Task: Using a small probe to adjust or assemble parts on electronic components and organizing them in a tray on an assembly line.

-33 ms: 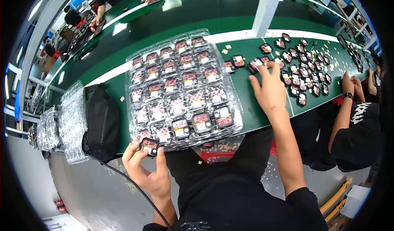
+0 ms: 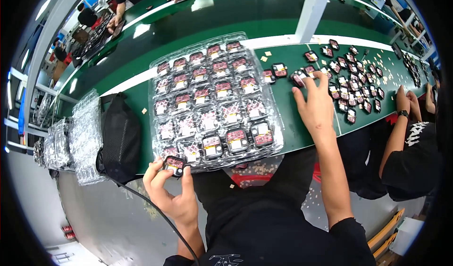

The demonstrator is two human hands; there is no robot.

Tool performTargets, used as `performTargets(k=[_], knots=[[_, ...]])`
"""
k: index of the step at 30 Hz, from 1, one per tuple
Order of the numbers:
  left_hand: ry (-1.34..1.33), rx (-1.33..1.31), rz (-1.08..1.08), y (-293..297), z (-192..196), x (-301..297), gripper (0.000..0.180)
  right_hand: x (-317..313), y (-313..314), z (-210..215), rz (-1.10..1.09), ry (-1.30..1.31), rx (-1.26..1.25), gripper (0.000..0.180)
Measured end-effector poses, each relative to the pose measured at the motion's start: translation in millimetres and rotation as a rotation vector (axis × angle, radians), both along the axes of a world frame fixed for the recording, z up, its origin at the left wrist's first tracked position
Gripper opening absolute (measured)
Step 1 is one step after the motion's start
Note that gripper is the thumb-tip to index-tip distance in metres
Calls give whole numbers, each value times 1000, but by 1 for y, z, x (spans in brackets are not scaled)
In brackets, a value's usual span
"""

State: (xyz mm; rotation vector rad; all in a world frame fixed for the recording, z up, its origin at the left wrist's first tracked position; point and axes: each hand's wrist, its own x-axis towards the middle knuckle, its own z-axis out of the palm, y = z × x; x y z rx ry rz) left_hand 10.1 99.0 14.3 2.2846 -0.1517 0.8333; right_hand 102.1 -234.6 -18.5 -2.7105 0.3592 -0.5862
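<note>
My left hand point(image 2: 172, 195) pinches a small square black watch face point(image 2: 174, 166) with a pink-patterned front, by the tray's near left corner. Beneath it lies a clear plastic blister tray point(image 2: 277, 143) whose pockets hold rows of similar watch faces point(image 2: 237, 139). Over the bench to the right, my right hand point(image 2: 315, 108) has its thumb and fingers apart. Its fingertips are at another watch face point(image 2: 297, 78), and whether they grip it cannot be told. A further watch face point(image 2: 279, 69) lies left of those fingers, closer to the tray.
Many loose watch faces point(image 2: 351, 84) are scattered on the green bench point(image 2: 295, 134) to the right. A black bag point(image 2: 120, 138) and stacked clear trays point(image 2: 86, 138) stand left; a cable point(image 2: 146, 201) crosses my left forearm. A grey post point(image 2: 313, 13) rises behind. A co-worker point(image 2: 410, 148) sits at right.
The whole view has shifted slightly, so the bench and tray appear a little further right. My left hand keeps the watch face; my right fingertips are slightly lower over theirs.
</note>
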Motion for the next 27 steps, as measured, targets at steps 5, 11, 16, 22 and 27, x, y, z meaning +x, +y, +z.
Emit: performTargets(k=[5, 11, 16, 22, 27], knots=[[45, -92, 46, -5, -6, 6, 32, -18, -6, -9, 11, -59, -75, 28], [104, -43, 40, -13, 0, 12, 24, -30, 4, -8, 46, -20, 33, 24], [233, 51, 45, -14, 5, 11, 26, -47, 11, -1, 75, 90, 116, 23], [347, 281, -8, -11, 4, 4, 43, -68, 10, 6, 99, 147, 179, 29], [419, 425, -3, -15, 15, 2, 60, -72, 5, -2, 178, 29, 209, 31]])
